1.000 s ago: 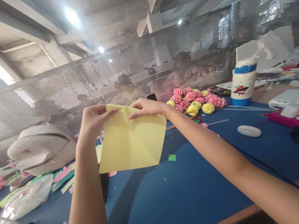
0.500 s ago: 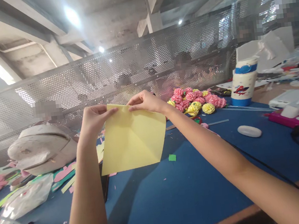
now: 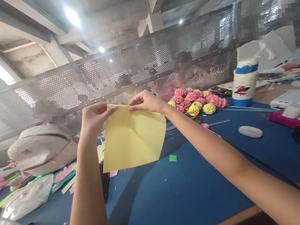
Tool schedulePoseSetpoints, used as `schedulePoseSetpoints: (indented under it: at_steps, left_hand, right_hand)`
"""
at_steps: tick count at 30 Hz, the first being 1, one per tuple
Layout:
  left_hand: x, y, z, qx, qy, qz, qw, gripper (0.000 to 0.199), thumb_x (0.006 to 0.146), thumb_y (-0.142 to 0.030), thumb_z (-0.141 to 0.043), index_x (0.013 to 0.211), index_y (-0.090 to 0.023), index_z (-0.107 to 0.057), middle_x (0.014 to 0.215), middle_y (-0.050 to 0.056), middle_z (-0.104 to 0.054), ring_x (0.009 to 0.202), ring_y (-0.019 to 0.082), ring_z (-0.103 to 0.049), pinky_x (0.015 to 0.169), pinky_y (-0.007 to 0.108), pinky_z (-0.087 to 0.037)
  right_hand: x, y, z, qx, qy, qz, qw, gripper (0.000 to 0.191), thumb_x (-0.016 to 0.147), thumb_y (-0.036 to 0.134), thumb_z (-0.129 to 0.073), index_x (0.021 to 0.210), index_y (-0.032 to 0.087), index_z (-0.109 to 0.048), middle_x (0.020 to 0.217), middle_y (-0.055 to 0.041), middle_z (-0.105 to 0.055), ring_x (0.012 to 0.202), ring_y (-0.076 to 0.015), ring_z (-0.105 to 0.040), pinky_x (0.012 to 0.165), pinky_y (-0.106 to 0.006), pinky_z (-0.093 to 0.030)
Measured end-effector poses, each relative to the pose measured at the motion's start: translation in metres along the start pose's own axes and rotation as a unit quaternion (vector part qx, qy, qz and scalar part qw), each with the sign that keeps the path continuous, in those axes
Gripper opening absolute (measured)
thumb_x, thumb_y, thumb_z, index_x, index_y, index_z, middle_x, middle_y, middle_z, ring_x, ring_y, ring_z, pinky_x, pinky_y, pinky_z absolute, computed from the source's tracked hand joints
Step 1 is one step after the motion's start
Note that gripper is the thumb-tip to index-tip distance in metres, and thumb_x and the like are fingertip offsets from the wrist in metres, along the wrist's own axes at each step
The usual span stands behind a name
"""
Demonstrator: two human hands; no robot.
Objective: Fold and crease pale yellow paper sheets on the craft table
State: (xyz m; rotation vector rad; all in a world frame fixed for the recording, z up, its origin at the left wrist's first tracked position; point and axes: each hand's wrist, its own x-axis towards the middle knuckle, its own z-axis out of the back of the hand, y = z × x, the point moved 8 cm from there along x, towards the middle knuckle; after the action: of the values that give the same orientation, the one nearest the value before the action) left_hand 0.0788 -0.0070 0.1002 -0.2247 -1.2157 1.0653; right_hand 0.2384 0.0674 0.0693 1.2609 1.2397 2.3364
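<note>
A sheet of yellow paper (image 3: 131,140) hangs in the air above the blue table, with faint creases running from its upper middle. My left hand (image 3: 95,118) pinches its top left corner between thumb and fingers. Along the same top edge, my right hand (image 3: 145,104) grips the paper near the middle, thumb in front. Some fingertips are hidden behind the sheet. On the table to the right of the paper lies a small green paper scrap (image 3: 173,158). A dark flat object (image 3: 106,188) is partly covered by my left forearm and the sheet.
Pink and yellow paper flowers (image 3: 194,100) lie beyond my right arm, near a cream-and-blue bottle (image 3: 245,83). A white oval object (image 3: 250,131) and a magenta power strip (image 3: 299,120) are at right. At left are a pale backpack (image 3: 41,148), paper scraps and a plastic bag (image 3: 31,198).
The lower edge of the yellow paper has risen slightly. My left hand has shifted a little to the left; both hands keep hold of the sheet.
</note>
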Motion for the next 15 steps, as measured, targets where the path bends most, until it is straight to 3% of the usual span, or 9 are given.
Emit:
schedulePoseSetpoints:
  at_steps: [9,15]
  left_hand:
    - [-0.0026,-0.0036,0.0031,0.006,-0.024,0.013,1.0,0.015,0.069,-0.029,-0.08,0.077,-0.017,-0.078,0.072,0.003,-0.074,0.06,0.013,-0.065,0.053,0.021,-0.051]
    - [-0.0022,-0.0034,0.0028,0.012,-0.016,0.008,1.0,0.018,0.07,-0.032,-0.08,0.08,-0.017,-0.078,0.075,0.004,-0.075,0.063,0.015,-0.067,0.055,0.022,-0.053]
  right_hand:
    - [-0.0016,0.0061,0.0003,-0.016,-0.021,0.008,1.0,0.035,0.069,0.043,-0.082,0.089,0.014,-0.077,0.088,-0.0076,-0.077,0.075,-0.0157,-0.067,0.067,-0.026,-0.052]
    - [0.0009,0.0091,0.0016,-0.035,-0.045,0.028,0.998,0.034,0.069,0.044,-0.08,0.083,0.013,-0.077,0.083,-0.0078,-0.076,0.074,-0.0162,-0.067,0.067,-0.027,-0.051]
